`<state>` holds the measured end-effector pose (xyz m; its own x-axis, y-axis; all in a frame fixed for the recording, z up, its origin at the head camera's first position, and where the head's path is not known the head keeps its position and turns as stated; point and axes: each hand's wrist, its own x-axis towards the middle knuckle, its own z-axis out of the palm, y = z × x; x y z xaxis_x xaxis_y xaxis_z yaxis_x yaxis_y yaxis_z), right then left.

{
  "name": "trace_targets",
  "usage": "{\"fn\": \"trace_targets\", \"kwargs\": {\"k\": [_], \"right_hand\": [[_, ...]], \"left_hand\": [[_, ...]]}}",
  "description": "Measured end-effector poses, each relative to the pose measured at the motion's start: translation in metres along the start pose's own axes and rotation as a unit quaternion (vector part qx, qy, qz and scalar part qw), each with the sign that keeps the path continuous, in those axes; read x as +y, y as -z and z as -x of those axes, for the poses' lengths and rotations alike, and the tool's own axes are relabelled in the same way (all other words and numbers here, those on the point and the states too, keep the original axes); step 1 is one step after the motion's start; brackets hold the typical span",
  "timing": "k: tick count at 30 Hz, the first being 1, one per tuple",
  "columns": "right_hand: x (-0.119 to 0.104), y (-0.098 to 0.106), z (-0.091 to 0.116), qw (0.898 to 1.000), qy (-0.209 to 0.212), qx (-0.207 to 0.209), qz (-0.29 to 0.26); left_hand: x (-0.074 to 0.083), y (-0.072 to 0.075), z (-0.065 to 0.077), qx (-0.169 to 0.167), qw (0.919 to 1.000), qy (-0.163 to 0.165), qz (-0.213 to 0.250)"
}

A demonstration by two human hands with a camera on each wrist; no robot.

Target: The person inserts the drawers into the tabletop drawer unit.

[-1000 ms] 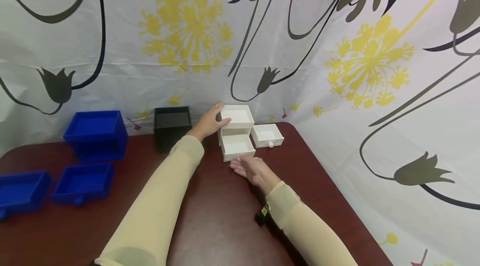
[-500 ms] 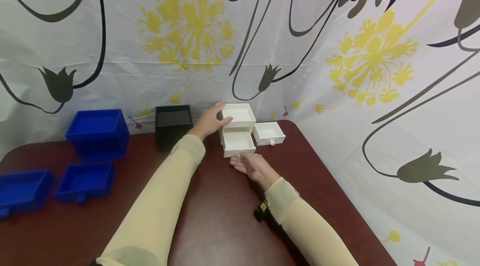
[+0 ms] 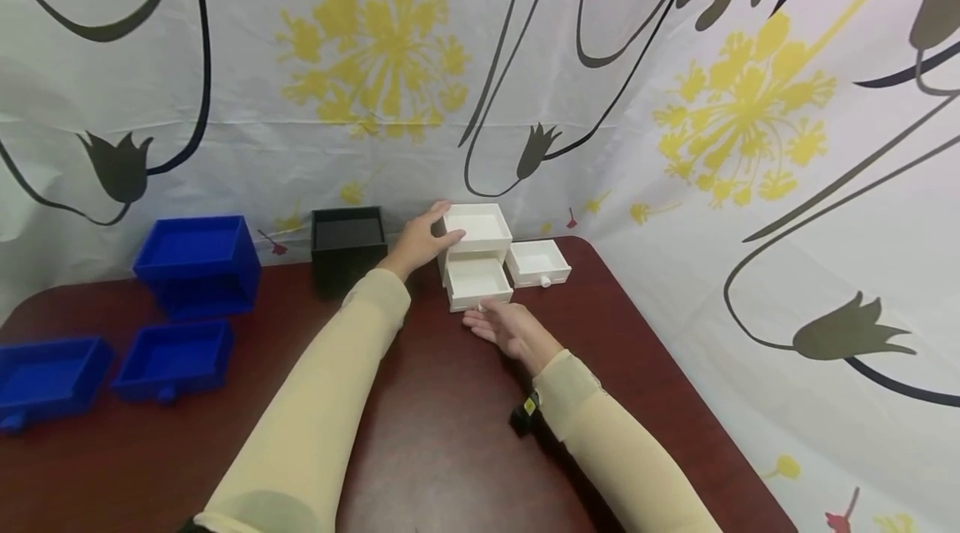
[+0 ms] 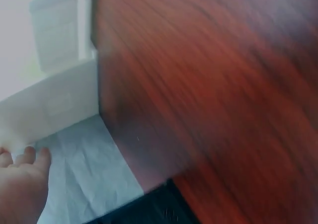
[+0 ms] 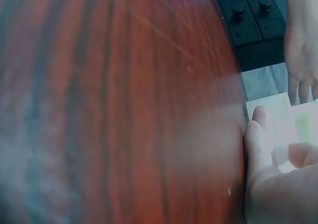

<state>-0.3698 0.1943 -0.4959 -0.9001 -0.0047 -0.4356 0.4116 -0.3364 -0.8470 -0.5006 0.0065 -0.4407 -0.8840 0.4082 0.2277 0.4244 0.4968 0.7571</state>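
Observation:
A small white cabinet (image 3: 477, 226) stands by the wall, its lower drawer (image 3: 477, 281) pulled partly out. At the cabinet's upper left side rests my left hand (image 3: 417, 244), thumb and fingers spread at the corner; the left wrist view shows its fingertips beside the white wall. My right hand (image 3: 513, 328) is palm up before the lower drawer and pinches the drawer's knob (image 5: 279, 155) between thumb and fingers, as the right wrist view shows. Next to the cabinet, a second white drawer (image 3: 537, 263) lies loose on the table, knob facing front.
A black cabinet (image 3: 348, 249) stands left of my left hand. Farther left is a blue cabinet (image 3: 197, 264) with an open lower bay. Two blue drawers (image 3: 174, 359) lie in front of it on the dark red table (image 3: 435, 433). A flowered cloth (image 3: 570, 32) hangs behind and at right.
The lower white drawer has slid slightly farther into the cabinet, and my right hand has moved forward with it. My left hand keeps its place on the cabinet.

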Motion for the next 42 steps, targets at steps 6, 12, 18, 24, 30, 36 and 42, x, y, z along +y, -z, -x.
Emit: {"fn": "trace_targets", "kwargs": {"k": [6,12,18,24,30,36,42], "right_hand": [[0.001,-0.002,-0.002,1.000,-0.004,0.000,0.008],[0.003,-0.001,-0.001,1.000,-0.011,-0.008,0.014],[-0.004,-0.003,0.000,1.000,-0.002,-0.008,0.008],[-0.009,-0.009,-0.001,1.000,-0.002,-0.014,0.025],[-0.008,-0.008,-0.002,1.000,-0.005,-0.011,0.029],[-0.006,-0.002,0.001,0.999,-0.007,-0.026,0.023],[-0.005,-0.001,-0.003,1.000,-0.018,-0.014,0.004]], "left_hand": [[-0.005,0.000,0.002,0.004,0.9999,-0.008,0.014],[-0.006,-0.002,0.006,0.001,0.9999,-0.014,-0.004],[-0.002,0.002,0.003,0.010,0.9998,-0.019,-0.004],[-0.003,0.006,0.002,0.021,0.9994,-0.019,-0.020],[-0.001,0.004,0.003,0.023,0.9988,-0.025,-0.036],[0.001,-0.001,0.004,0.022,0.9987,-0.027,-0.037],[0.002,-0.002,0.007,0.025,0.9990,-0.020,-0.031]]}}
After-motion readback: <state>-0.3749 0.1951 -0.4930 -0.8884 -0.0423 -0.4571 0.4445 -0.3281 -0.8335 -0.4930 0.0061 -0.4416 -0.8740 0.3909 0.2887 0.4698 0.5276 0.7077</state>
